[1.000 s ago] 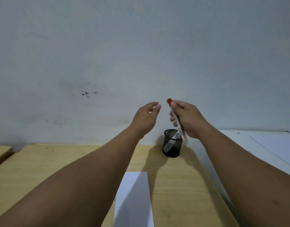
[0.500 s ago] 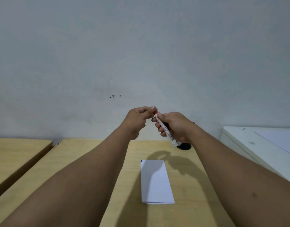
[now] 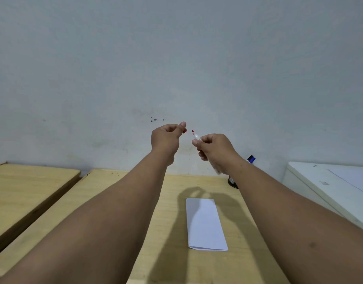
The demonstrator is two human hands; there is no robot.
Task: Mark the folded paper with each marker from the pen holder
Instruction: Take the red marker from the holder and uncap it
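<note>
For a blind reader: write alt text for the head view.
The right hand holds an uncapped red marker; the left hand holds its red cap apart. Below, folded paper lies on a wooden table.

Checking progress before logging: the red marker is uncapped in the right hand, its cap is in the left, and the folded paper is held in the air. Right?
Not quite: the head view shows the folded paper lying flat on the wooden table, not held. The right hand holds the uncapped red marker; the left hand holds its cap.

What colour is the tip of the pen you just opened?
Red. The marker tip shows red in the head view, matching the cap.
</note>
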